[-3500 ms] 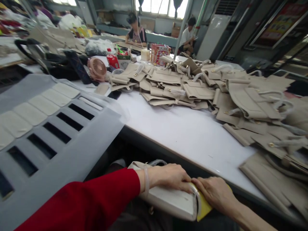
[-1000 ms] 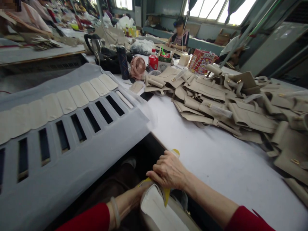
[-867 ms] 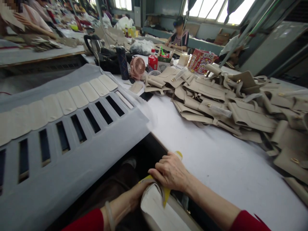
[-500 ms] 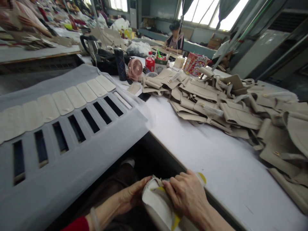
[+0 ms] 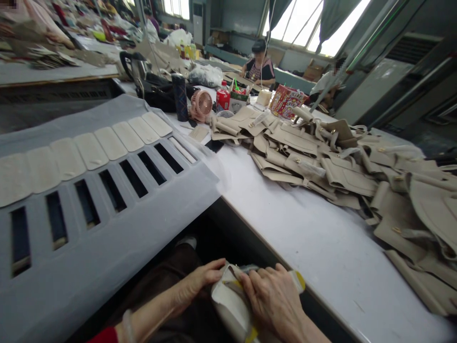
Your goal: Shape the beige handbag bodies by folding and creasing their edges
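Note:
A cream-coloured bag piece [image 5: 228, 305] rests on my lap below the table edge. My left hand [image 5: 198, 281] grips its left side with curled fingers. My right hand [image 5: 274, 300] presses down on top of it, fingers bent over a yellow strip [image 5: 299, 280] that sticks out to the right. More yellow shows under my right wrist. What lies beneath my right palm is hidden.
The white table [image 5: 303, 224] carries a large heap of beige bag parts [image 5: 339, 162] at the right and back. A grey slotted board [image 5: 107, 190] with cream flaps lies at the left. A pink fan [image 5: 203, 103], bottles and a kettle stand behind it. People sit farther back.
The bag piece has been turned in my lap and sits lower. My right hand slid from its top edge down onto its face. My left hand came up along its left side.

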{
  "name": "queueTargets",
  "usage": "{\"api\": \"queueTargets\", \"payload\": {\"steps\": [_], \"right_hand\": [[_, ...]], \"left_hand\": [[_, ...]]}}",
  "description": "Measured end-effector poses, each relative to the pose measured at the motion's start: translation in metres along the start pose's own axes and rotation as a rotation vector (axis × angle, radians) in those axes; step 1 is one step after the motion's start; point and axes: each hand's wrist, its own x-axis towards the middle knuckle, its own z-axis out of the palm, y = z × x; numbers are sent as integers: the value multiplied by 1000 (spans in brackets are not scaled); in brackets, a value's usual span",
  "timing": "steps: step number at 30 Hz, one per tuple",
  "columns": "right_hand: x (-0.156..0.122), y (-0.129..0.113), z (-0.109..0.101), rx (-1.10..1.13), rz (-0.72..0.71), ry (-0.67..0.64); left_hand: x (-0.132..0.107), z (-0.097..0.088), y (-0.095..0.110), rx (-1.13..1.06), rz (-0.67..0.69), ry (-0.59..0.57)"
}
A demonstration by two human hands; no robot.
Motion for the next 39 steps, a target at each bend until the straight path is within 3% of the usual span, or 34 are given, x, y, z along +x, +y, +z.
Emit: {"api": "queueTargets", "payload": {"steps": [3,7,13,17,23,31,35,39], "right_hand": [[1,9,-4,142,64,19],[22,22,-8,192,123,61],[69,20,-2,105,-94,19],[86,17,2,79,-254,-13],[95,19,1,67,-365,-42],[97,18,0,68,-417,-10],[98,16,-1,67,-438,-13],[98,17,-1,66,-428,-62]], "left_hand": [[-1,1,6,108,107,35],[-3,4,11,165,158,-101],[0,3,9,269,171,-81],[3,4,2,230,273,-40],[1,13,-8,20,299,69],[-7,25,-7,88,350,245],[-9,24,-9,131,354,242],[-7,16,-11,153,328,161]]}}
